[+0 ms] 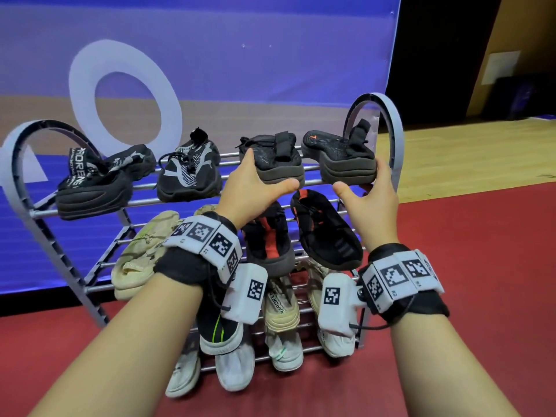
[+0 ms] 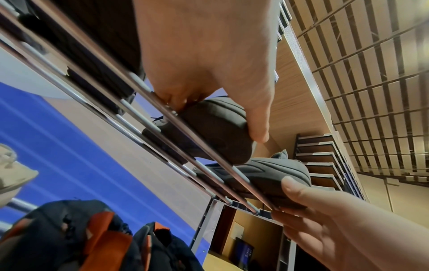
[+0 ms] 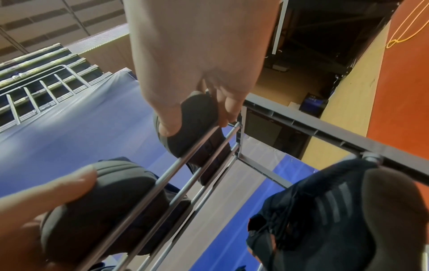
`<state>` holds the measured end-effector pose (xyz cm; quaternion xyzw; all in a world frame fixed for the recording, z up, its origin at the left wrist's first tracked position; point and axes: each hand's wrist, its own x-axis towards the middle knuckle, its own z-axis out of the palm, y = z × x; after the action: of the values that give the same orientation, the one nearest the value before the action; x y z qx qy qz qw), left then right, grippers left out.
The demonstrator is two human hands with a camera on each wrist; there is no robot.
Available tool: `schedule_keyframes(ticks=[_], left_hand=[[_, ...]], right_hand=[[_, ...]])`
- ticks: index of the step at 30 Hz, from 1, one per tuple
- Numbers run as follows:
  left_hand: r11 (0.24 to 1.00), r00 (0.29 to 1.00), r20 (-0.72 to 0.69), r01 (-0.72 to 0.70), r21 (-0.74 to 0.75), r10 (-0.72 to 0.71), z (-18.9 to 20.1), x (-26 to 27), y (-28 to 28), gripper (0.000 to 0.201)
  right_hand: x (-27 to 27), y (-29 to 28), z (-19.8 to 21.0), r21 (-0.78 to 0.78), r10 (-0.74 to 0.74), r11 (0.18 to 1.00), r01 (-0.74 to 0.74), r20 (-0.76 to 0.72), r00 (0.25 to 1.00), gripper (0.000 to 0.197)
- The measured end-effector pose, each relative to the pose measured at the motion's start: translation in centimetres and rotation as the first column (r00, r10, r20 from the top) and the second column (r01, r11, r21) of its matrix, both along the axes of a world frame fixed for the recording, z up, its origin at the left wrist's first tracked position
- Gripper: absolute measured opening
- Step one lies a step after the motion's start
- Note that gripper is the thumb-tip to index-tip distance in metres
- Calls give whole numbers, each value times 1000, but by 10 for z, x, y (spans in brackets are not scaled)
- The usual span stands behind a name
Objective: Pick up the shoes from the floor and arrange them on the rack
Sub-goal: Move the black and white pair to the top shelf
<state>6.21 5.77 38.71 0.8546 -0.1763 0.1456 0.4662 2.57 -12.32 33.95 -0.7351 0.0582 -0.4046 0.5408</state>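
Note:
A grey metal rack [image 1: 21, 176] carries several black shoes on its top shelf. My left hand [image 1: 261, 179] grips the heel of the third black shoe [image 1: 270, 152], thumb under the sole and fingers on its left side. My right hand [image 1: 365, 188] grips the heel of the rightmost black shoe [image 1: 340, 152], which rests beside the rack's right arch. Both shoes sit on the top bars. From below, the left wrist view shows the left hand [image 2: 209, 88] on its shoe's heel [image 2: 218, 128]. The right wrist view shows the right hand [image 3: 197, 82] round its shoe's heel [image 3: 197, 113].
Two more black shoes [image 1: 99, 182] [image 1: 189, 173] lie on the left of the top shelf. Cream shoes [image 1: 141, 254] and black-and-red shoes [image 1: 328, 230] fill the middle shelf, white ones [image 1: 234, 368] the bottom. A blue banner [image 1: 210, 55] stands behind; red floor [image 1: 451, 236] lies around.

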Motion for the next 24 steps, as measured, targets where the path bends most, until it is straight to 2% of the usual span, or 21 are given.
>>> schedule_keyframes(ticks=[6,10,14,17,19,21,24], left_hand=[[1000,1000,-5,20,-2,-20,1,1,1,55],[999,999,-3,51,13,-51,2,-4,2,62],[994,995,87,53,-91,-45,10,-24,21,63],[979,981,195,31,-201,9,17,-41,51,34],[983,957,272,-57,-172,103,23,-46,74,24],[975,909,355,-190,-113,219,29,-46,98,23],[917,824,418,-395,-62,383,28,-41,135,27]], right_hand=[[0,-1,0,-11,-3,1000,3,-19,1000,65],[-4,1,2,-14,8,1000,-9,-57,998,71],[-13,18,9,-207,-179,965,162,-67,982,70],[-20,44,24,-375,-257,887,271,87,962,57],[-21,68,34,-473,-219,835,281,182,959,50],[-22,96,39,-560,-120,799,221,211,970,47],[-23,136,37,-662,31,749,36,89,996,48]])
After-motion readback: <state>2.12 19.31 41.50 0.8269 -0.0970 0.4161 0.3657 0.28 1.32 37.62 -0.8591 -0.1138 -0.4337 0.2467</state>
